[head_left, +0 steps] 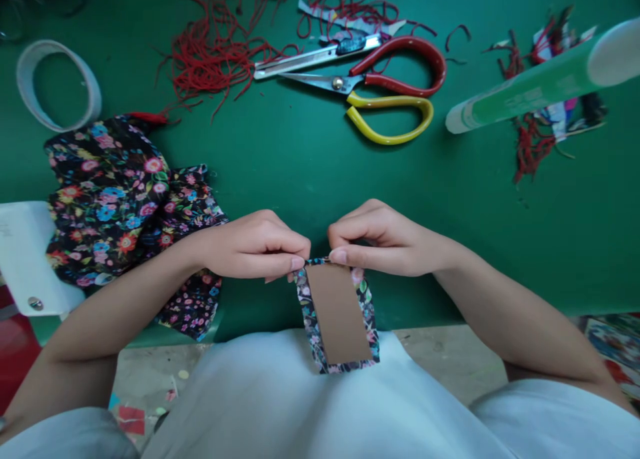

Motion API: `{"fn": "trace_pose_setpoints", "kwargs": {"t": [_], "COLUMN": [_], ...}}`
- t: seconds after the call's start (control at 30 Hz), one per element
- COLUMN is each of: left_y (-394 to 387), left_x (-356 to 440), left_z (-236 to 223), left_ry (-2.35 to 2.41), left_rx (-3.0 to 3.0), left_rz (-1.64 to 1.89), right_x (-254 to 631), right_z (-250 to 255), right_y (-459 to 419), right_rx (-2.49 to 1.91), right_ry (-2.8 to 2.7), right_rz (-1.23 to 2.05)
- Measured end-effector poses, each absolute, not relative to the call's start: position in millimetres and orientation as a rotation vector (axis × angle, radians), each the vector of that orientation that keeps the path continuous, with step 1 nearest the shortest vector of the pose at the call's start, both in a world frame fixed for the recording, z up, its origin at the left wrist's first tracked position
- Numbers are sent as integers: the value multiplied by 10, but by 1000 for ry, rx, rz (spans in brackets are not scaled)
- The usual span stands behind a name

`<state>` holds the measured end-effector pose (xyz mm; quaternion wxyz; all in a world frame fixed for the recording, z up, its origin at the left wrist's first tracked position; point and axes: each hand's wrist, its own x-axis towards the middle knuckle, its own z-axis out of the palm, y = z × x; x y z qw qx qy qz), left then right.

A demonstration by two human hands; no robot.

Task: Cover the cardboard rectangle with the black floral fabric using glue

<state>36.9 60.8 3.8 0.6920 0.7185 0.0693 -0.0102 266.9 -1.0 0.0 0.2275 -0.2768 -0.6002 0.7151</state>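
Between my two hands hangs a small brown cardboard rectangle [340, 315] on a piece of dark floral fabric [311, 322], which shows as a margin around the card. My left hand [260, 249] pinches the fabric at the upper left corner, thumb on top. With thumb and bent fingers, my right hand [383, 240] grips the upper edge toward the right. Along that top edge the fabric appears folded over the card. The lower end of the piece is free, in front of my light shirt [310, 405].
Larger floral fabric [110, 199] lies left, by a tape roll [60, 85] and a white object [30, 252]. Ahead are red cords [210, 59], a utility knife [315, 55] and scissors [395, 89]. A green-and-white tube [540, 79] stands right, near scraps [533, 149], on the green table [280, 165].
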Motion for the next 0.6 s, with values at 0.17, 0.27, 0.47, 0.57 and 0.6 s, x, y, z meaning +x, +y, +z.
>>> {"fn": "trace_pose_setpoints", "kwargs": {"t": [0.17, 0.27, 0.47, 0.57, 0.6], "left_y": [615, 618, 594, 581, 580], "left_x": [355, 345, 363, 372, 372], "left_z": [34, 31, 35, 36, 35], "left_ry": [158, 160, 166, 177, 177], "left_rx": [1617, 1603, 1665, 1689, 1684], "left_rz": [-27, -18, 47, 42, 32], "right_x": [2658, 2661, 2658, 2656, 2655], "right_z": [-2, -10, -16, -15, -15], "right_y": [-18, -16, -20, -22, -22], "right_rx": [-770, -764, -765, -768, -764], "right_ry": [-1646, -1637, -1628, -1623, -1623], "right_rz": [1942, 1942, 1941, 1963, 1969]}}
